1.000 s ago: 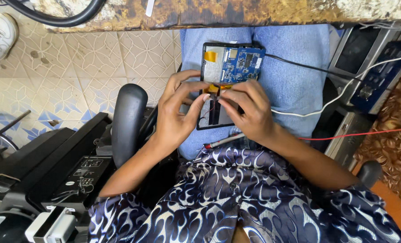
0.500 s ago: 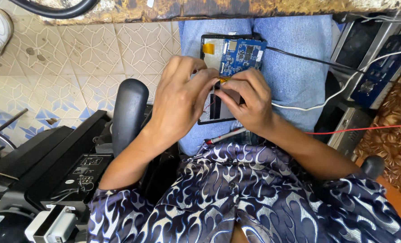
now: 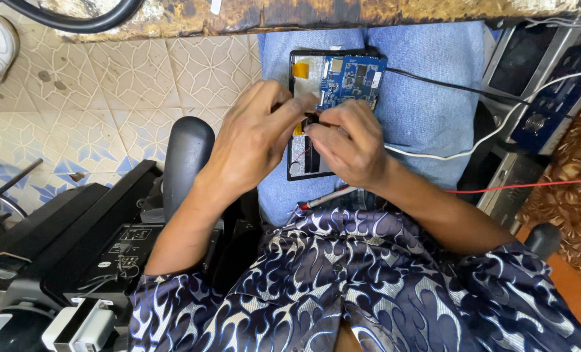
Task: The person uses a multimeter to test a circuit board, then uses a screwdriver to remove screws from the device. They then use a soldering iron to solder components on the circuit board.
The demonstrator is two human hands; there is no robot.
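Both hands' fingers (image 3: 303, 111) hide the middle of the opened tablet (image 3: 307, 166), whatever they pinch unseen

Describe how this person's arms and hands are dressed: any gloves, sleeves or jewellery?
Both the left hand and the right hand are bare, with no gloves, rings or watch visible. The forearms are uncovered; the short sleeves of a dark navy shirt with white flame-like pattern end near the elbows.

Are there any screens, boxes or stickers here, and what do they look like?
Opened tablet: on the lap, flat black rectangle, blue circuit board, orange strip; both hands work on it.
White label: small strip on the worn bench edge.
Black machine panel: lower left, small white markings.
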